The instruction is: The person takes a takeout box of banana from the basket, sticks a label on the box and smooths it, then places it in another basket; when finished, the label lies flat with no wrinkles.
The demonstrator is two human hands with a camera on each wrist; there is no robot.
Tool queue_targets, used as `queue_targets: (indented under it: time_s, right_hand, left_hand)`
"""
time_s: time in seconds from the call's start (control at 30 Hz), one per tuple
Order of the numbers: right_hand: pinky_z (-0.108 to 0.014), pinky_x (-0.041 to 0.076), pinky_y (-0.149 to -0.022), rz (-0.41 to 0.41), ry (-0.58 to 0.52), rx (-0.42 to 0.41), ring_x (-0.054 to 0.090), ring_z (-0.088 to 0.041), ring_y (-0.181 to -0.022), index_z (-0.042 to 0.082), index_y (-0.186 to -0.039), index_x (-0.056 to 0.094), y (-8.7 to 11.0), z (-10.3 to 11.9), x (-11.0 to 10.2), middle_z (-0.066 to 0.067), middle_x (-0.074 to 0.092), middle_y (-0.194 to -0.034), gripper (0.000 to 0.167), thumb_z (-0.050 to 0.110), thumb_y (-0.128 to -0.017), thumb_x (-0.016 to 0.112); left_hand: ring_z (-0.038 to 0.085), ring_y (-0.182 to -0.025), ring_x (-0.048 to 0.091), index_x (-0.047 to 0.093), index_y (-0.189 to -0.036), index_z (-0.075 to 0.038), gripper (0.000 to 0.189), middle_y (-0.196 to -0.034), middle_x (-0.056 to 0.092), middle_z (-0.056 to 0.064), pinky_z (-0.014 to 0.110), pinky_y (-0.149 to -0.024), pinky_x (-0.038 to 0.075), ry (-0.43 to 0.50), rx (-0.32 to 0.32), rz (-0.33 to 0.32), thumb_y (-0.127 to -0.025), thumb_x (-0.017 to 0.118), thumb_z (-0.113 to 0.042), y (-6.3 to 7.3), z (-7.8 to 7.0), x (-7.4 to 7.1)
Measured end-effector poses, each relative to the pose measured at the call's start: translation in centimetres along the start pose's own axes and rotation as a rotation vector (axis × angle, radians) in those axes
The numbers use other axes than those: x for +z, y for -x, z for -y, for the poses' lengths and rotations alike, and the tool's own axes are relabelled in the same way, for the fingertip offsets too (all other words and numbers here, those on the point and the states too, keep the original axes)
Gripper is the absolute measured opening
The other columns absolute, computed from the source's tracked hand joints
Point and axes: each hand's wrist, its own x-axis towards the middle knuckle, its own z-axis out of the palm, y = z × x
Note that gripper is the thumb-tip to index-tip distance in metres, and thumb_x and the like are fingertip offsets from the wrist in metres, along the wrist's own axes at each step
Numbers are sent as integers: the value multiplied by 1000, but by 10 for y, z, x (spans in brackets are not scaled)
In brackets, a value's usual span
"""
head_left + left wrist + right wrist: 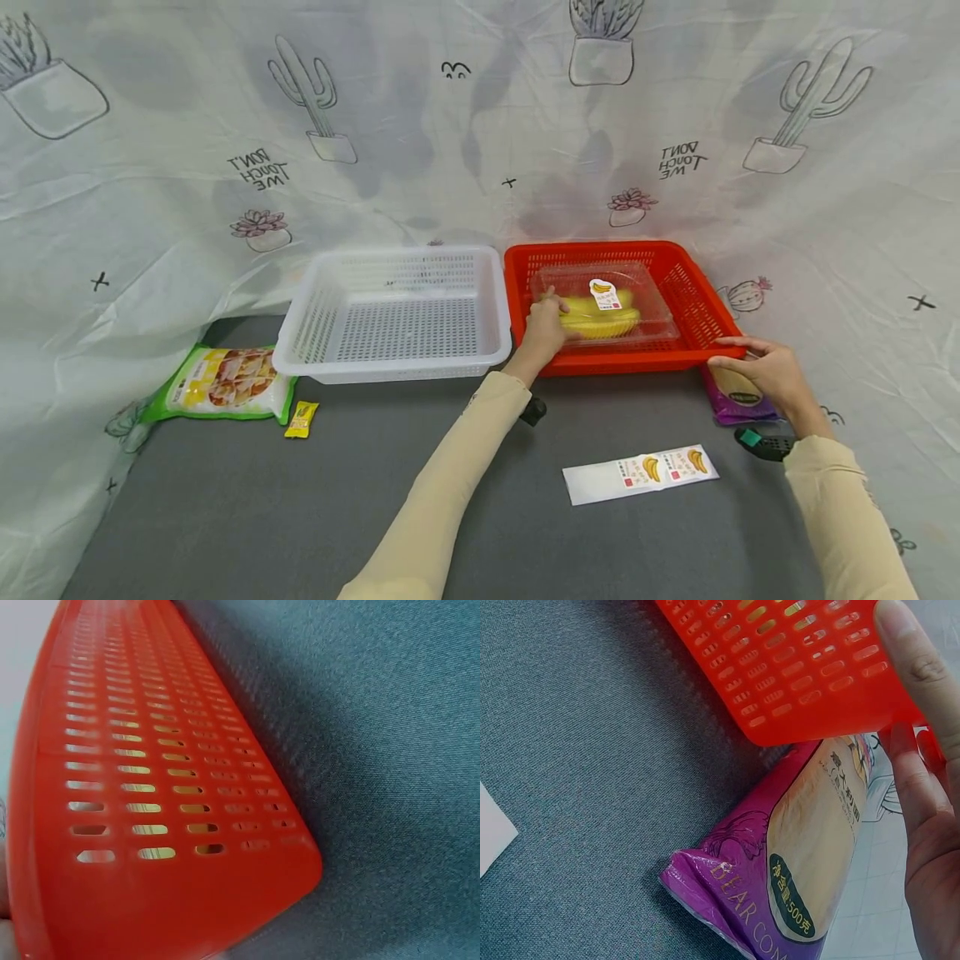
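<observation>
A clear plastic box of bananas (600, 323), with a banana sticker on its lid, sits inside the red basket (705, 292). My left hand (544, 327) reaches over the basket's front left and holds the box by its left end. In the left wrist view, the basket wall hides most of that grip. At the front right corner, my right hand (772, 377) pinches the red basket's rim. The thumb (915, 660) lies on one side of the rim and the other fingers beneath. Below this corner lies a purple noodle bag (802, 847), partly under the basket's edge.
A white basket (408, 325) stands left of the red one. A green-edged food bag (225, 383) and a small yellow packet (302, 419) lie farther left. Near the front right is a strip of banana stickers (641, 474). Printed cloth (450, 125) hangs behind.
</observation>
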Motion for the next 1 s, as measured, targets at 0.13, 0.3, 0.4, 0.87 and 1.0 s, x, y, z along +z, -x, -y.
queue_targets:
  time_s: [0.13,0.3,0.4,0.87,1.0]
  right_hand:
    - [-23,36,-57,6,6,-9,36,-28,-101,-4,-124,58,-1,2,4,-32,41,-140,61,41,-85,72]
    - [-25,34,-52,17,-11,-18,36,-29,-100,-4,-124,59,-3,5,10,-32,42,-139,61,41,-85,72]
    - [-25,37,-53,18,-23,-24,36,-28,-102,-3,-124,59,-4,6,11,-32,41,-139,59,40,-86,71]
    - [-14,42,-67,90,-47,-13,35,-40,-117,-4,-134,51,-10,9,6,-33,31,-146,63,38,-89,68]
    - [-43,40,-102,163,-65,-23,14,-52,-137,-1,-144,37,-1,17,-6,-22,2,-157,68,36,-93,63]
  left_hand:
    - [29,-125,50,65,-107,-4,44,-150,40,3,42,-99,43,21,-32,-22,-70,86,-17,-3,5,-1]
    - [30,-115,57,66,-107,-5,44,-149,40,2,37,-94,47,39,-54,-46,-69,86,-17,-5,11,-3]
    - [28,-110,60,65,-109,-4,46,-150,39,2,36,-91,49,37,-50,-45,-69,86,-16,-6,13,-5]
    - [47,-139,20,38,-146,-12,72,-160,2,14,51,-108,30,-14,103,143,-84,75,-18,-8,10,-25]
    - [34,-125,50,40,-146,-9,61,-158,11,15,41,-101,42,19,235,63,-93,64,-29,7,10,-37]
